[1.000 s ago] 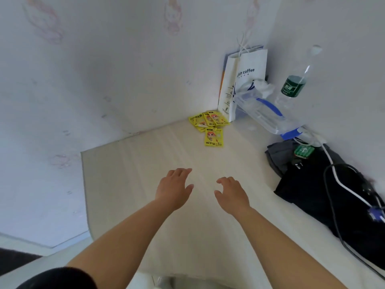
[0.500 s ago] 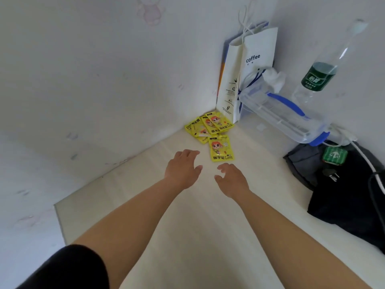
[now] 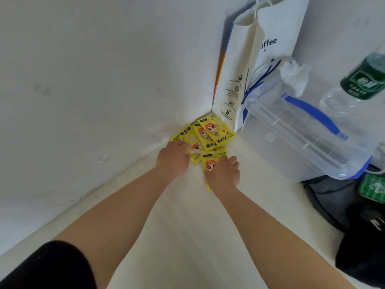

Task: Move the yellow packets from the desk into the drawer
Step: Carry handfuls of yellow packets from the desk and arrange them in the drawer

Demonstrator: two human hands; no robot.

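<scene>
- Packets: the yellow packets (image 3: 210, 135) lie in a loose overlapping pile on the pale desk (image 3: 187, 236), pushed into the corner where two white walls meet; each shows a cartoon figure with orange hair.
- One separate packet (image 3: 210, 161) lies just in front of the pile, nearer the person, and is partly covered.
- Left hand (image 3: 174, 158): palm down at the near left edge of the pile, touching the lowest packets; the fingertips are hidden under its own back, so whether they pinch anything cannot be told.
- Right hand (image 3: 224, 175): resting flat on the separate packet, fingers curled slightly and pressing down on it; a yellow edge shows beside the wrist. No clear pinch is visible.
- Paper bag (image 3: 258, 65): white, with "offee" legible, standing upright against the wall just right of the pile.
- Clear plastic box (image 3: 295, 138) with blue handle: right of the pile, touching the bag's foot.
- Bottle (image 3: 362, 80): green label, beyond the box, further right of the pile.
- Dark cloth (image 3: 354, 226): heaped on the desk well right of the pile, nearer the person.
- Black sleeve (image 3: 48, 268): on the left arm, far on the person's side of the pile.
</scene>
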